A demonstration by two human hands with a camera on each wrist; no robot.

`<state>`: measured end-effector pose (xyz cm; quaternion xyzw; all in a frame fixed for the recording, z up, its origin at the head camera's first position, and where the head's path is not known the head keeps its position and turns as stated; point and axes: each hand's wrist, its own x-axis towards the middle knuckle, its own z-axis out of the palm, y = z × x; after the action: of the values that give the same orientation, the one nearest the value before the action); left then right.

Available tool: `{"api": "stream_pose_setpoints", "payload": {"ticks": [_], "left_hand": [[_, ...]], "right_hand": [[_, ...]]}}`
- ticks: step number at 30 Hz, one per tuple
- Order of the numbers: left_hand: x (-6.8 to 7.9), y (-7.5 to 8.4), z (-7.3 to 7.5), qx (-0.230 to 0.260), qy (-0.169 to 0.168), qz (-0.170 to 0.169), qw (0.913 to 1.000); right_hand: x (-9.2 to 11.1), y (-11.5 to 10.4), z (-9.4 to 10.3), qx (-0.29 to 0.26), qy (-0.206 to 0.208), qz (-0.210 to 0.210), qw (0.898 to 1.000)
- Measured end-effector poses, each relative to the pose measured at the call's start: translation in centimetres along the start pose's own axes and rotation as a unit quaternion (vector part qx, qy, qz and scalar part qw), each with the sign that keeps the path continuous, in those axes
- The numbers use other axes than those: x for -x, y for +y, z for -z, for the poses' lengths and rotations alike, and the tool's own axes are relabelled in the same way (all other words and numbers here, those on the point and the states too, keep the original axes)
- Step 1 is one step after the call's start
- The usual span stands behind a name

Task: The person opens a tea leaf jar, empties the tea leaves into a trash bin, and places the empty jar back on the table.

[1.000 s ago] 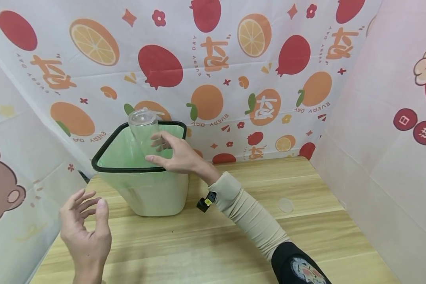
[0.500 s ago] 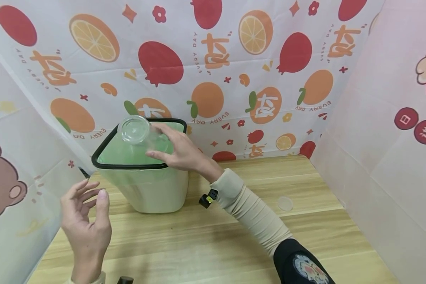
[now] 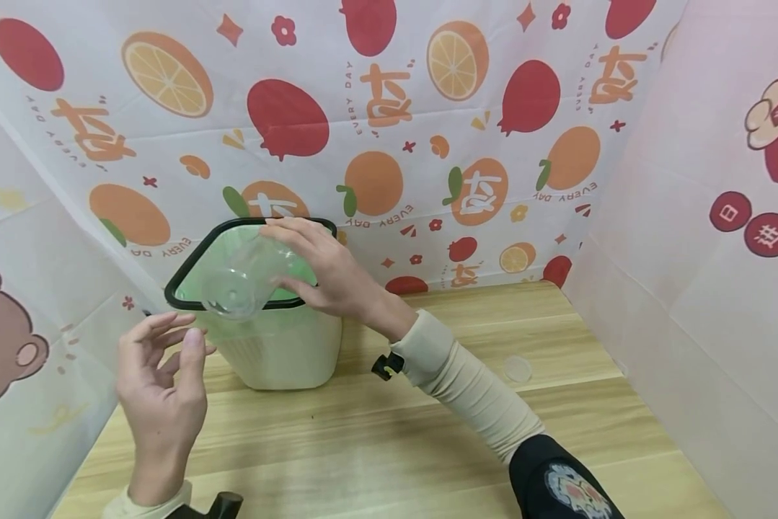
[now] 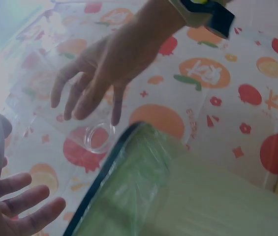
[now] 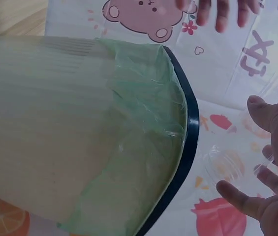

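Note:
A clear plastic cup (image 3: 233, 290) is tilted over the mouth of the pale green bin (image 3: 285, 357), its base pointing left and towards me. My right hand (image 3: 337, 270) holds the cup between thumb and fingers. In the right wrist view the cup (image 5: 223, 164) shows faintly beside the fingers of the right hand (image 5: 276, 162), just past the bin's dark rim (image 5: 193, 118). My left hand (image 3: 161, 393) is raised in front of the bin at the left, fingers loosely bent with nothing in them. A thin green bag (image 5: 143, 98) lines the bin and folds over its edge.
The bin stands on a wood-grain table (image 3: 427, 432) against a fruit-printed cloth (image 3: 363, 108). A small round translucent disc (image 3: 518, 369) lies on the table at the right. Printed sheets also stand at both sides.
The cup has tipped from upside down to lying over, its base swinging down to the left towards the near rim. The right hand turned with it; the left hand has risen slightly.

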<state>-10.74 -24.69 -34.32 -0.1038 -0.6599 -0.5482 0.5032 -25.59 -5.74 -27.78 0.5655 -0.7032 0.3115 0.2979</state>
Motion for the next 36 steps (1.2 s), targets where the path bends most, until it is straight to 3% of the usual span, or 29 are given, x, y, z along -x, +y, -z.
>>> {"api": "stream_pose_setpoints", "payload": {"ticks": [7, 12, 19, 24, 29, 36], "left_hand": [[-0.7, 1.2, -0.6, 0.125, -0.04, 0.017, 0.9912], [-1.2, 2.0, -0.9, 0.184, -0.078, 0.063, 0.9778], [-1.8, 3.2, -0.9, 0.093, -0.152, 0.173, 0.9687], [-2.0, 3.2, -0.8, 0.046, -0.201, 0.214, 0.955], [-2.2, 2.5, -0.7, 0.069, -0.246, 0.23, 0.9391], [-2.3, 1.8, -0.8, 0.082, -0.312, 0.275, 0.9059]], "right_hand": [[1.0, -0.6, 0.6, 0.064, -0.004, 0.033, 0.997], [1.6, -0.8, 0.7, 0.142, 0.002, 0.06, 0.988], [2.4, -1.2, 0.7, 0.238, -0.005, 0.09, 0.967], [3.0, -1.4, 0.5, 0.273, 0.0, 0.109, 0.956], [3.4, -1.3, 0.2, 0.298, 0.007, 0.128, 0.946], [4.0, -1.2, -0.3, 0.327, 0.01, 0.158, 0.932]]}}
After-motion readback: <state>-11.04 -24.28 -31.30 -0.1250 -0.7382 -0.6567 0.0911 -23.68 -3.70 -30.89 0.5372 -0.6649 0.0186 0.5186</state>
